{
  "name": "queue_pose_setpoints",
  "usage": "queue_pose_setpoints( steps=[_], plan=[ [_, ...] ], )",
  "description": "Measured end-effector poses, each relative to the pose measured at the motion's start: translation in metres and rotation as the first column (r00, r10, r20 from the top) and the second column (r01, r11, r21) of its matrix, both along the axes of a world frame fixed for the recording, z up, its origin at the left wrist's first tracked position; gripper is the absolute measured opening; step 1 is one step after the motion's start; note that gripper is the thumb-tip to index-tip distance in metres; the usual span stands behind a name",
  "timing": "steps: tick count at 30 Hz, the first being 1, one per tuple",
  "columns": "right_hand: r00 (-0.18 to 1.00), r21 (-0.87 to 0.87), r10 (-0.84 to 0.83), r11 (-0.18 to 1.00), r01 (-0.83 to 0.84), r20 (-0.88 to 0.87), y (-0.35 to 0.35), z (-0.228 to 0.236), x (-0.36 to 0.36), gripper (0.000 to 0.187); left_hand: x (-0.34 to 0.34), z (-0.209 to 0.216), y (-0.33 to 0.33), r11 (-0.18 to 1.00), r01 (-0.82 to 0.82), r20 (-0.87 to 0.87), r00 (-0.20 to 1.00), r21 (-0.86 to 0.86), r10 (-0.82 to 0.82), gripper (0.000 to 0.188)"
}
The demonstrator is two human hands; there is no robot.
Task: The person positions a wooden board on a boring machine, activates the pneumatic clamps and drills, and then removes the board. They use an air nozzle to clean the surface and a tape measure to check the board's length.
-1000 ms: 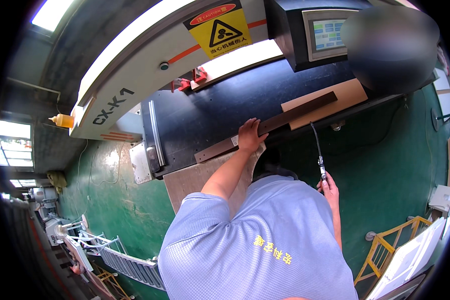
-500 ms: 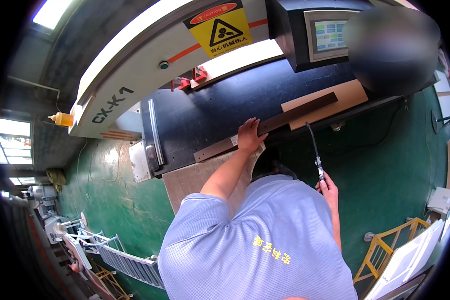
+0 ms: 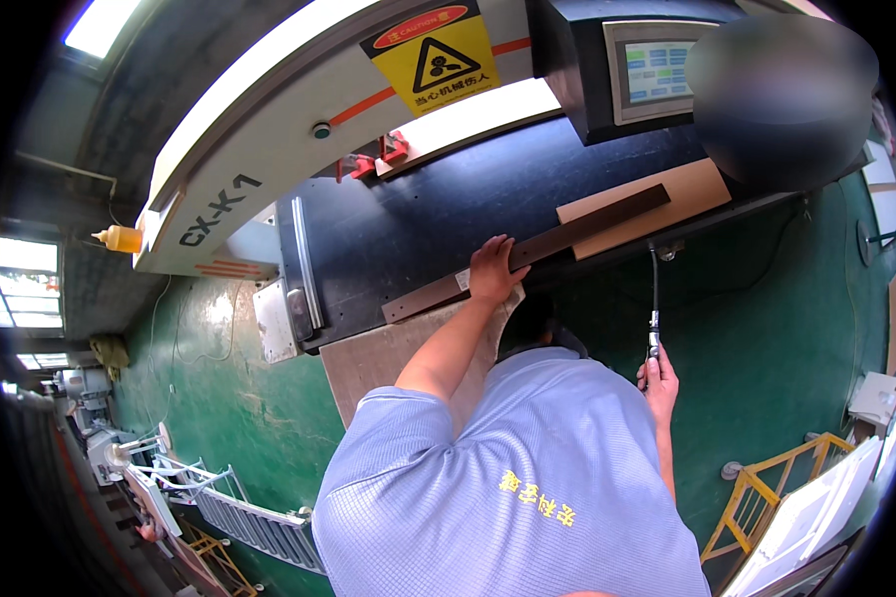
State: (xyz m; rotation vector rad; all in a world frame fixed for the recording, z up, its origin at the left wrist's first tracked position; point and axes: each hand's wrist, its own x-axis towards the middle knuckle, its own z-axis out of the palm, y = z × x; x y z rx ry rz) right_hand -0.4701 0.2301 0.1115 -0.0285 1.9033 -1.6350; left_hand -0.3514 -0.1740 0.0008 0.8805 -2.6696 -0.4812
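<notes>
My left hand (image 3: 493, 271) grips a long dark brown strip (image 3: 567, 234), its fingers over the far side and the thumb nearer me. Small holes and a white label show on the strip, which lies slantwise along the front of the black machine table (image 3: 388, 219). Its right end rests over a light brown board (image 3: 692, 189). In my right hand (image 3: 657, 376) is what looks like an air blow gun (image 3: 654, 323) with a long dark nozzle. The nozzle's tip points away from me, near the table's front edge. My fingers partly hide the gun's body.
A grey-brown panel (image 3: 353, 368) sits under my left forearm. The machine's white arm (image 3: 299, 109) arches over the table, with red clamps (image 3: 373, 159) behind and a screen (image 3: 657, 75) at the far right. A yellow frame (image 3: 767, 488) stands at the lower right.
My right hand has turned the blow gun so its tip has swung right, away from the light brown board. My left hand stays on the strip.
</notes>
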Motion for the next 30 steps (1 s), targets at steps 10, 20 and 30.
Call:
queue_pose_setpoints(
  steps=[10, 20, 30],
  plan=[
    [0.993, 0.011, 0.112, 0.994, -0.112, 0.021, -0.004, 0.007, 0.001, 0.045, -0.001, 0.004, -0.002, 1.000, 0.012, 0.010, 1.000, -0.001, -0.012, 0.071],
    [0.971, 0.037, 0.237, 0.971, -0.238, 0.021, -0.005, 0.018, 0.000, 0.047, 0.000, 0.004, 0.000, 1.000, 0.003, 0.029, 1.000, 0.011, -0.004, 0.071],
    [0.972, 0.023, 0.232, 0.972, -0.233, 0.031, -0.004, 0.016, 0.002, 0.045, 0.000, 0.003, 0.000, 1.000, -0.003, 0.042, 0.999, 0.017, 0.003, 0.071]
  ],
)
